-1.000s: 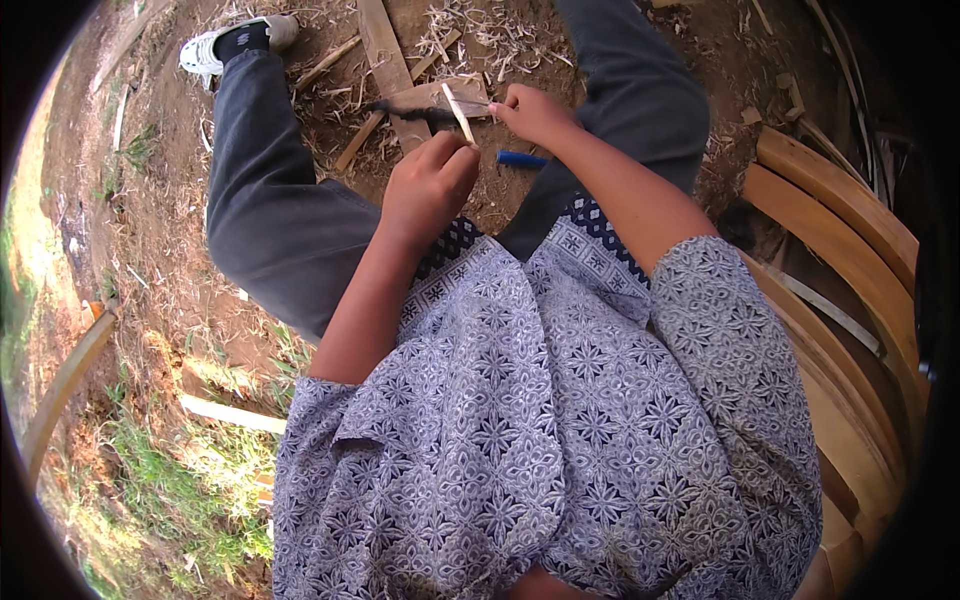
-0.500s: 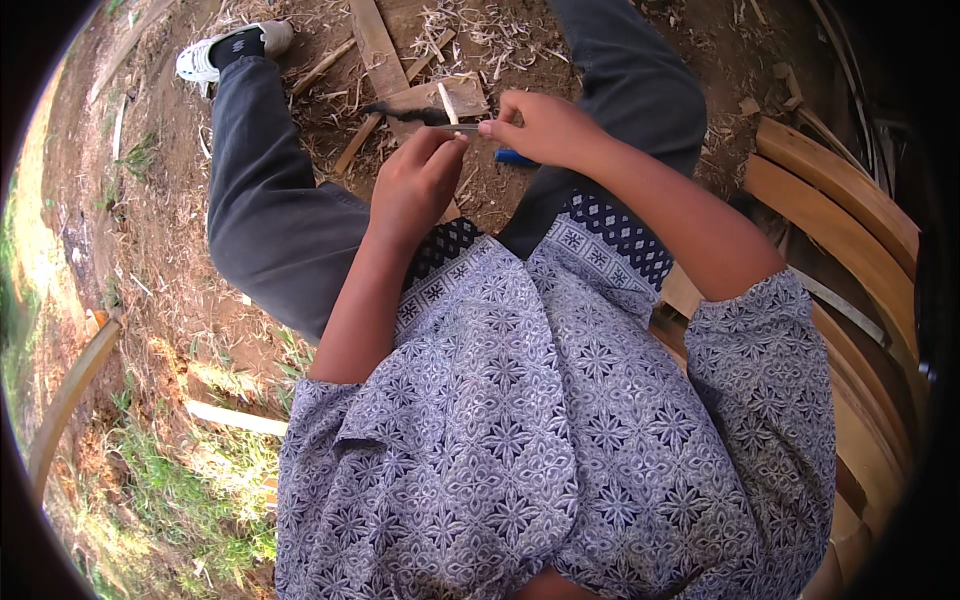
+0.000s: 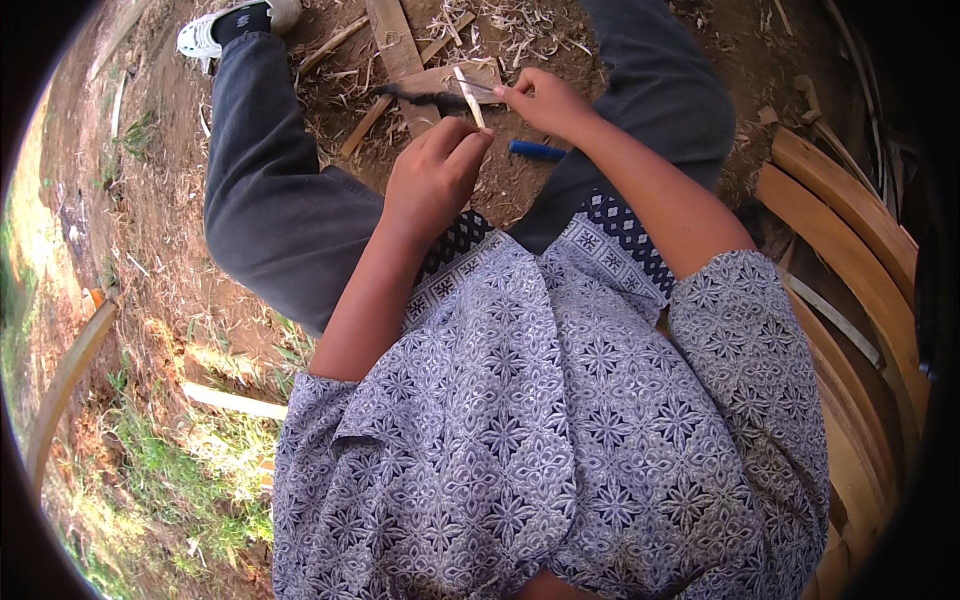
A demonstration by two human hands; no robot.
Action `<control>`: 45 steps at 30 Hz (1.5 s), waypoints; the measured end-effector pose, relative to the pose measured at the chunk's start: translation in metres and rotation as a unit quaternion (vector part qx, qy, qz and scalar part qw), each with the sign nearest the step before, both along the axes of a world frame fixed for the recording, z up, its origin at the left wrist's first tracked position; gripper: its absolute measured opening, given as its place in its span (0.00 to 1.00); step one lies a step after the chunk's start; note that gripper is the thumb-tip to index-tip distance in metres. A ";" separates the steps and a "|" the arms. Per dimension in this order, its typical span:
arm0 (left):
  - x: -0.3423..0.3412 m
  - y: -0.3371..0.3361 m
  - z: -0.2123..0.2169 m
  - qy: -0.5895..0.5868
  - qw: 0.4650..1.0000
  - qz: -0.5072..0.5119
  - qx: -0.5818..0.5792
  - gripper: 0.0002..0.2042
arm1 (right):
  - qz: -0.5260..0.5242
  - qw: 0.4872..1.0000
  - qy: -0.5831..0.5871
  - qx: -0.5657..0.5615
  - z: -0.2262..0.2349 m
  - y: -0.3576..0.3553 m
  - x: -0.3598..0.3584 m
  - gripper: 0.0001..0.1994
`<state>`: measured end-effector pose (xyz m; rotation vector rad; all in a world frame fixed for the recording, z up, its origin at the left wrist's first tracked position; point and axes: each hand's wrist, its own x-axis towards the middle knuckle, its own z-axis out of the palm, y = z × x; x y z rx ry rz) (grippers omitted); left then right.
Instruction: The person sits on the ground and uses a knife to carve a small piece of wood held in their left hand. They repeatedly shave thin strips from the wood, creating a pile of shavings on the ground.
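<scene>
My left hand (image 3: 438,172) is closed around the lower end of a slim, pale wooden stick (image 3: 470,98), which points up and slightly left. Pinched in my right hand (image 3: 548,104) is a thin grey metal blade (image 3: 482,86). Its far end reaches the stick near the top; whether it touches cannot be made out. Beneath the right wrist, beside my thigh, lies a blue cylindrical object (image 3: 536,150). Dark fibrous material (image 3: 425,98) lies across the boards just beyond my left hand.
Flat wooden boards (image 3: 394,38) lie crossed on the dirt between my legs, with pale shavings (image 3: 530,28) scattered around. Curved brown wooden pieces (image 3: 835,230) are stacked to my right. A curved wooden strip (image 3: 68,385) and a pale slat (image 3: 235,401) are on the left.
My left hand has turned and shifted right, and the stick now rises out of it. The right hand has moved up and right, bringing the blade near the stick's upper end.
</scene>
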<state>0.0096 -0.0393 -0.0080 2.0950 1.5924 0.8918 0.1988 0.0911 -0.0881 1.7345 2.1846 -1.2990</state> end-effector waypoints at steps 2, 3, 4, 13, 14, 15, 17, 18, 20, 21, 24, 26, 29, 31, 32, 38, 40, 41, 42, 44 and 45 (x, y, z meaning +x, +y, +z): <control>-0.001 -0.001 0.001 0.000 1.000 0.011 -0.003 0.11 | 0.002 1.000 0.023 0.020 0.005 0.001 -0.002 0.26; -0.001 -0.001 0.001 -0.002 1.000 0.014 -0.003 0.10 | 0.025 0.999 0.038 0.028 0.012 0.000 -0.001 0.26; -0.002 -0.001 0.000 -0.002 1.000 0.017 -0.003 0.10 | 0.048 0.997 0.052 0.035 0.024 -0.001 0.001 0.26; -0.004 0.000 -0.002 -0.004 1.000 0.006 0.004 0.11 | 0.109 0.993 -0.029 -0.046 0.075 -0.002 -0.002 0.26; -0.004 0.000 -0.004 -0.004 1.000 0.005 0.005 0.11 | 0.114 0.992 -0.035 -0.042 0.074 0.000 -0.004 0.26; -0.004 0.000 -0.005 -0.002 1.000 0.003 0.005 0.11 | 0.114 0.993 -0.016 -0.016 0.068 -0.001 -0.003 0.26; -0.005 0.000 -0.003 -0.002 1.000 0.004 0.003 0.11 | 0.113 0.993 0.023 0.036 0.055 -0.006 0.001 0.26; -0.004 0.000 -0.002 -0.003 1.000 0.004 0.003 0.11 | 0.109 0.993 0.017 0.033 0.053 -0.007 0.001 0.26; -0.005 -0.002 -0.004 0.000 1.000 0.006 -0.002 0.11 | 0.102 0.994 0.005 0.028 0.049 -0.009 -0.003 0.26; -0.005 -0.001 -0.005 0.000 1.000 0.005 -0.003 0.12 | 0.098 0.995 0.004 0.021 0.046 -0.008 -0.003 0.26; -0.007 0.000 -0.002 -0.006 1.000 0.014 -0.007 0.11 | 0.086 0.996 -0.007 0.009 0.044 -0.009 -0.008 0.27; -0.010 0.000 -0.001 -0.004 1.000 0.026 -0.009 0.11 | 0.080 0.997 -0.021 0.012 0.055 -0.010 -0.015 0.27; -0.007 0.004 0.002 -0.009 1.000 0.013 -0.003 0.11 | 0.035 0.999 -0.023 -0.005 0.028 -0.001 -0.016 0.27; -0.007 0.004 0.000 -0.012 1.000 0.013 -0.005 0.10 | 0.012 0.998 -0.058 -0.010 -0.015 0.007 -0.008 0.26; -0.010 0.007 -0.002 -0.014 1.000 0.028 0.003 0.09 | -0.001 0.997 -0.076 -0.011 -0.029 0.013 -0.005 0.25; -0.017 0.005 0.003 -0.019 0.998 0.067 0.007 0.05 | 0.022 0.998 0.049 0.038 0.030 -0.004 -0.012 0.25; -0.016 0.006 0.001 -0.017 0.998 0.066 0.015 0.05 | 0.056 0.997 0.050 0.011 0.057 -0.006 -0.014 0.24; -0.016 0.006 0.000 -0.018 0.998 0.065 0.018 0.05 | 0.073 0.996 0.049 -0.004 0.068 -0.006 -0.015 0.23; -0.016 0.006 0.000 -0.014 0.997 0.069 0.017 0.05 | 0.079 0.996 0.042 -0.020 0.078 -0.005 -0.017 0.23; -0.017 0.006 -0.001 -0.004 0.997 0.077 0.015 0.05 | 0.092 0.994 0.029 -0.052 0.091 -0.004 -0.020 0.22; -0.017 0.006 -0.001 -0.003 0.997 0.074 0.013 0.07 | 0.097 0.994 0.034 -0.038 0.089 -0.004 -0.020 0.22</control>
